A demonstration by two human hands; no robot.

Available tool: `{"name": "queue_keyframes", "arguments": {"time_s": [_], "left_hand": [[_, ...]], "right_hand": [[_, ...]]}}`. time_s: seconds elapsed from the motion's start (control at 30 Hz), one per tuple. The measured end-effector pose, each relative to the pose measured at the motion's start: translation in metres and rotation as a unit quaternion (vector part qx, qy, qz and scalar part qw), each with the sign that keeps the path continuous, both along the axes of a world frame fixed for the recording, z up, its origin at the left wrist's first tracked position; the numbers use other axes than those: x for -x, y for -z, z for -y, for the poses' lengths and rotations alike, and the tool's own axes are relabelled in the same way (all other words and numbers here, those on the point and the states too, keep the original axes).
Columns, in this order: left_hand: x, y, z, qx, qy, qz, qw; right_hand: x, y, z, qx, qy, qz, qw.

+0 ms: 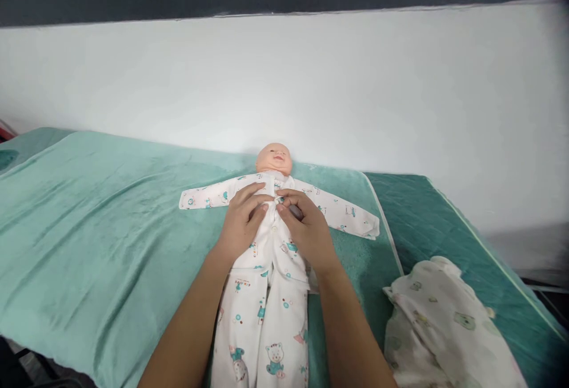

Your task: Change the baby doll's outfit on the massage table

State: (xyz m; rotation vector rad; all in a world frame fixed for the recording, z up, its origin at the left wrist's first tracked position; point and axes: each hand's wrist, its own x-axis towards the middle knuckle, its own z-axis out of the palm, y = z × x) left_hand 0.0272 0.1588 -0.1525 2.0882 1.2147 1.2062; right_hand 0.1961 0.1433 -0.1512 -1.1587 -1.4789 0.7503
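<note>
Head view. Both hands work at the chest of a baby doll (273, 158), which lies face up, head toward the white wall (284, 80).

Left hand (240, 222): partly curled, back of the hand uppermost. Its fingers rest on the front of the doll's printed top (272, 246), with forefinger and thumb tips close together beside the front opening. Whether fabric is pinched between them: cannot tell.

Right hand (311, 228): more tightly curled, thumb and forefinger nearly meeting, with a small fold of the top held between them at the opening. A rounded gap shows between thumb and forefinger further back. The fingertips of the two hands are just beside each other; the exact contact is too small to make out.

Top: white, with small teal and red figures. Both sleeves spread outward to either side, lying flat. A pale button (274, 229) shows on the front, just below the fingertips. Matching trousers (282, 323) extend below the hem toward the wearer, between the forearms; a bear figure is legible on one leg.

Support: light green blanket (111, 228) under the doll; a darker green cover (413, 210) borders it on the right. A crumpled white printed cloth (444, 323) lies there, near the right forearm.
</note>
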Motion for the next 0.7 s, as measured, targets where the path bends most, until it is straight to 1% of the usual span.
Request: {"name": "queue_keyframes", "arguments": {"time_s": [0.07,0.23,0.3,0.4,0.53,0.7], "left_hand": [[-0.0002,0.0002,-0.0001,-0.001,0.001,-0.005,1.0],[0.0002,0.0017,-0.0011,-0.007,0.005,-0.018,1.0],[0.0006,0.0025,-0.0015,-0.011,0.007,-0.02,1.0],[0.0014,0.003,-0.0015,-0.017,0.012,-0.027,0.999],[0.0015,0.0025,-0.0007,-0.016,0.016,-0.031,0.999],[-0.0004,0.0016,-0.0005,0.003,0.025,-0.034,0.999]], "right_hand": [[-0.0006,-0.0013,0.0006,-0.008,-0.004,0.036,0.999],[0.0045,-0.0061,0.0036,-0.053,0.039,0.123,0.99],[0.0045,-0.0081,0.0049,-0.049,0.032,0.136,0.989],[0.0007,-0.0094,0.0056,-0.021,0.016,0.122,0.992],[-0.0024,-0.0066,0.0043,0.026,0.017,0.059,0.998],[0.0056,-0.0023,0.0015,0.016,0.05,0.018,0.998]]}}
